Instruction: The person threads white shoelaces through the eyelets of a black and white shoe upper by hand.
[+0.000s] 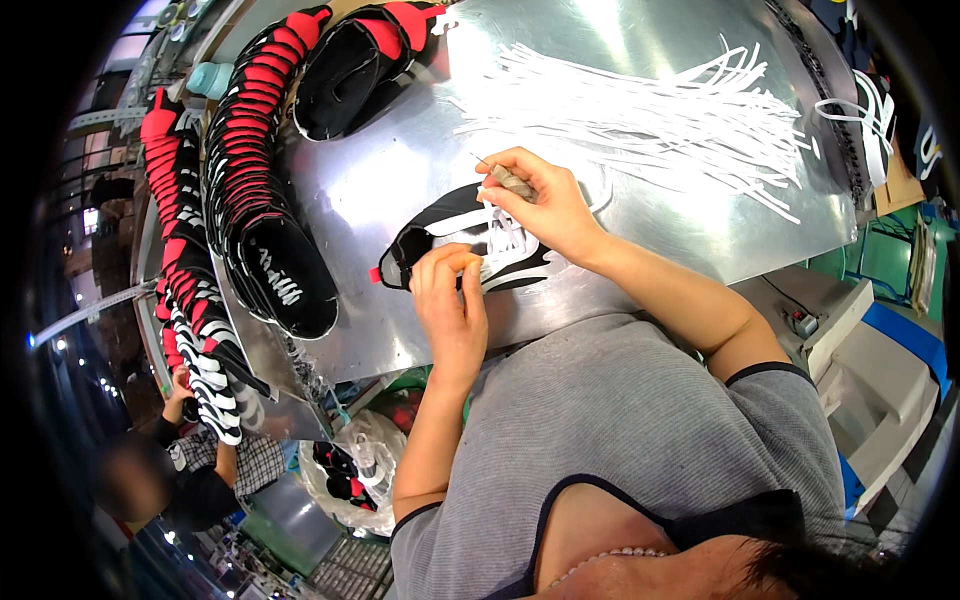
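Observation:
A black and white shoe upper [450,208] with a red heel tab lies on the metal table in front of me, its white lace [508,238] partly threaded across the front. My left hand [449,305] is closed at the near edge of its opening, fingertips pinching there beside the lace; exactly what lies between them is partly hidden. Over the far side of the upper, my right hand [550,205] grips an awl-like tool [513,182] with a tan wrapped handle and a thin metal tip pointing left. Its thumb and forefinger are close to the lace.
Loose white laces [650,115] spread across the back of the metal table [370,190]. Long nested rows of black and red uppers [262,100] line the left side, with more uppers [345,75] behind. A co-worker's hand [178,390] touches the outer row. A plastic-lined bin [350,470] stands below.

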Demonstrator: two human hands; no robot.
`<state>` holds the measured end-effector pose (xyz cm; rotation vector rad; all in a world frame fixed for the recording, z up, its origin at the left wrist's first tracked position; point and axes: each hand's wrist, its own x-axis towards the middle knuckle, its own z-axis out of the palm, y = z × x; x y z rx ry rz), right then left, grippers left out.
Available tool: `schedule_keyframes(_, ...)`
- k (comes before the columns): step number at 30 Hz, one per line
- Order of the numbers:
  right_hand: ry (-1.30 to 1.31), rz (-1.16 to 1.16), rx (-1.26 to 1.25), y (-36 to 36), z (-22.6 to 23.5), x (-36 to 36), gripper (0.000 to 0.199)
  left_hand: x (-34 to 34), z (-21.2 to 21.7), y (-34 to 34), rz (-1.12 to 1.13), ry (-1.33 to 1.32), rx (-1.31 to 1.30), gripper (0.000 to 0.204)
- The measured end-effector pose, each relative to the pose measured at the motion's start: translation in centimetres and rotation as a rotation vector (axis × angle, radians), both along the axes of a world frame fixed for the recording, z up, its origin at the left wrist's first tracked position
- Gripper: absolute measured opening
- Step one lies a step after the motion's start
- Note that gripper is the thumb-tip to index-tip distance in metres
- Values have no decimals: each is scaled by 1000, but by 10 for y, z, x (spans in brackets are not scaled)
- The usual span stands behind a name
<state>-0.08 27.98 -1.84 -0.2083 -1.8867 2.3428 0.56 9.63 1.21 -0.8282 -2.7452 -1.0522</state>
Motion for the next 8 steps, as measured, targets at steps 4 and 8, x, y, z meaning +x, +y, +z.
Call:
schedule_keyframes(4, 78, 21, -50, -1, -5, 2, 23, 3, 9, 4, 68, -191, 66, 16)
schedule_keyframes(8, 143, 104, -20, -1, -8, 2, 24, -13, 13, 6, -1, -393, -162, 25)
